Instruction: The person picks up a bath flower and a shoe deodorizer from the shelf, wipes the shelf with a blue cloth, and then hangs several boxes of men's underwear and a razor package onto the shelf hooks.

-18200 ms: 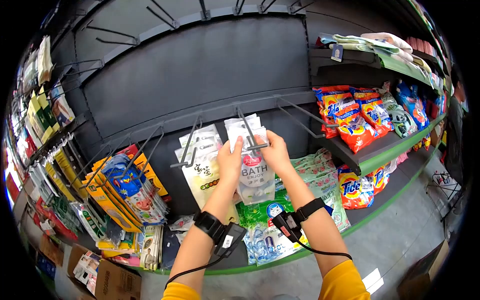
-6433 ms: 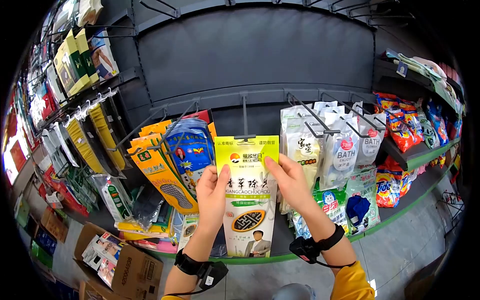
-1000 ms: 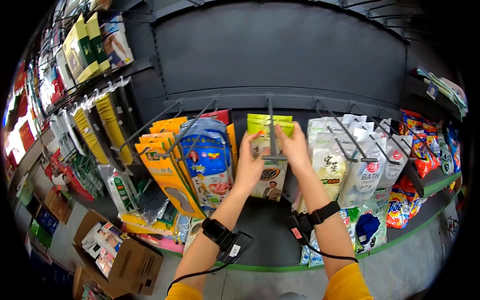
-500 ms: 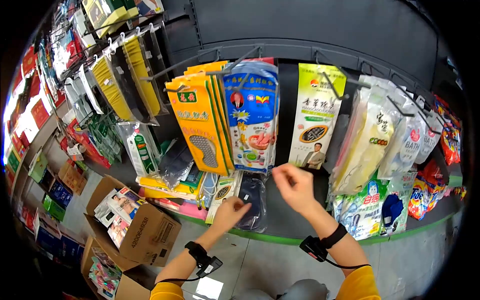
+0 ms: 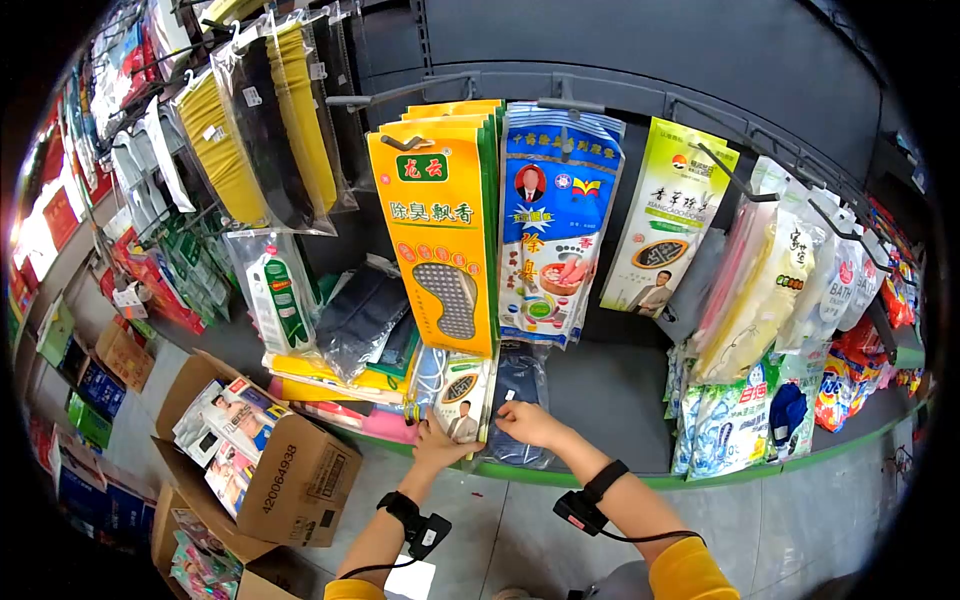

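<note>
Both hands are low at the front of the bottom shelf. My left hand (image 5: 438, 445) grips the lower edge of a light insole packet (image 5: 462, 390) that leans on the shelf. My right hand (image 5: 524, 422) touches a dark blue packet (image 5: 517, 383) just right of it; whether it grips it I cannot tell. Above them hang an orange insole pack (image 5: 443, 230), a blue pack with a portrait (image 5: 552, 230) and a yellow-green insole pack (image 5: 668, 225) on pegs.
The green-edged shelf rim (image 5: 640, 478) runs along the front. White bath bags (image 5: 790, 270) hang at right over blue-green packets (image 5: 730, 420). An open cardboard box (image 5: 275, 455) of goods stands on the floor at left. Yellow and black brushes (image 5: 265, 120) hang upper left.
Both hands have dropped from the peg with the yellow-green pack to the bottom shelf. That pack now hangs free on its peg. The view has tilted down and left.
</note>
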### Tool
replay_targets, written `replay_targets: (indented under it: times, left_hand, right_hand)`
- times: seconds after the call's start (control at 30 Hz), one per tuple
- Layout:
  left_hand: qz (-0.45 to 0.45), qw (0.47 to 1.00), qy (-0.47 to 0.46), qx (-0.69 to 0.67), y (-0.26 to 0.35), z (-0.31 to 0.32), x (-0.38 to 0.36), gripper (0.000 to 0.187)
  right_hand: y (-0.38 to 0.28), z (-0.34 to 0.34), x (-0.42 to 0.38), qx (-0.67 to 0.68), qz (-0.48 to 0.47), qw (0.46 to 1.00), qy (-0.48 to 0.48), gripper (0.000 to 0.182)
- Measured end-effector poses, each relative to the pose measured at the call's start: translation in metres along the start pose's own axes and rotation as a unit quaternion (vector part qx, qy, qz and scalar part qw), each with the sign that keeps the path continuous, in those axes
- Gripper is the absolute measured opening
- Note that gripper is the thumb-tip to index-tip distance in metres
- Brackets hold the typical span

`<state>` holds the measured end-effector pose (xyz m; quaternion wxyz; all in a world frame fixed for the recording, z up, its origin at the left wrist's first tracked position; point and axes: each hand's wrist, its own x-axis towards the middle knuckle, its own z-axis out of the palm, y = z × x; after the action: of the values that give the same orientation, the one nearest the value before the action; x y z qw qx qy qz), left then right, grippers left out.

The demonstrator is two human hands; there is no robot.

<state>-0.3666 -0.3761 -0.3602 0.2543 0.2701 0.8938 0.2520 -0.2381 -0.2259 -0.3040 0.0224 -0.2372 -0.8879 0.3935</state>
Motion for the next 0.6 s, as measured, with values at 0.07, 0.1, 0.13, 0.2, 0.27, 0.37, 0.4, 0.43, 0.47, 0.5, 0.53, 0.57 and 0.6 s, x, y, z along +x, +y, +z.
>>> replay_targets:
  times: [0.07,0.1,0.13,0.2,0.27,0.37,0.4,0.43,0.47,0.5,0.53,0.57,0.6]
  left_hand:
    - [0.069,0.997,-0.043,-0.014,-0.017,-0.002,0.003,0.142]
    - [0.07,0.996,-0.044,-0.012,-0.019,-0.004,-0.006,0.142]
    - [0.082,0.995,-0.052,-0.004,-0.017,-0.011,-0.022,0.142]
    - [0.11,0.991,-0.074,0.03,-0.013,-0.022,-0.049,0.143]
    - [0.125,0.989,-0.057,0.047,-0.019,-0.02,-0.068,0.141]
    - [0.172,0.982,-0.016,0.081,-0.037,-0.004,-0.087,0.138]
    - [0.198,0.977,0.001,0.076,-0.038,0.0,-0.094,0.137]
    - [0.223,0.972,0.018,0.07,-0.037,0.003,-0.102,0.137]
    - [0.234,0.972,0.016,0.029,-0.035,0.005,-0.107,0.133]
    - [0.238,0.971,0.016,0.03,-0.028,0.005,-0.111,0.133]
    - [0.249,0.968,0.024,0.025,-0.019,0.005,-0.116,0.131]
    - [0.26,0.965,0.033,0.02,-0.011,0.004,-0.118,0.129]
    - [0.288,0.956,0.062,-0.002,-0.005,0.002,-0.115,0.113]
  right_hand:
    - [0.004,0.002,0.004,0.008,0.044,0.999,0.0,0.049]
    - [0.01,0.006,0.01,0.01,0.045,0.999,0.002,0.049]
    - [0.017,0.012,0.016,0.072,0.081,0.994,0.021,0.057]
    - [0.015,0.008,0.019,0.22,0.14,0.964,0.044,0.075]
    - [-0.003,-0.003,0.014,0.317,0.154,0.928,0.119,0.067]
    - [-0.001,-0.014,0.013,0.374,0.136,0.887,0.232,0.039]
    - [-0.005,-0.023,0.005,0.359,0.123,0.898,0.225,0.033]
    - [-0.008,-0.033,-0.004,0.343,0.111,0.907,0.218,0.027]
    - [0.011,-0.03,0.002,0.315,0.06,0.926,0.199,0.018]
    - [0.005,-0.04,-0.007,0.314,0.06,0.925,0.204,0.018]
    - [-0.007,-0.054,-0.021,0.331,0.016,0.927,0.177,0.017]
    - [-0.014,-0.064,-0.031,0.347,-0.029,0.925,0.15,0.016]
    - [-0.01,-0.07,-0.039,0.234,-0.069,0.951,0.192,0.025]
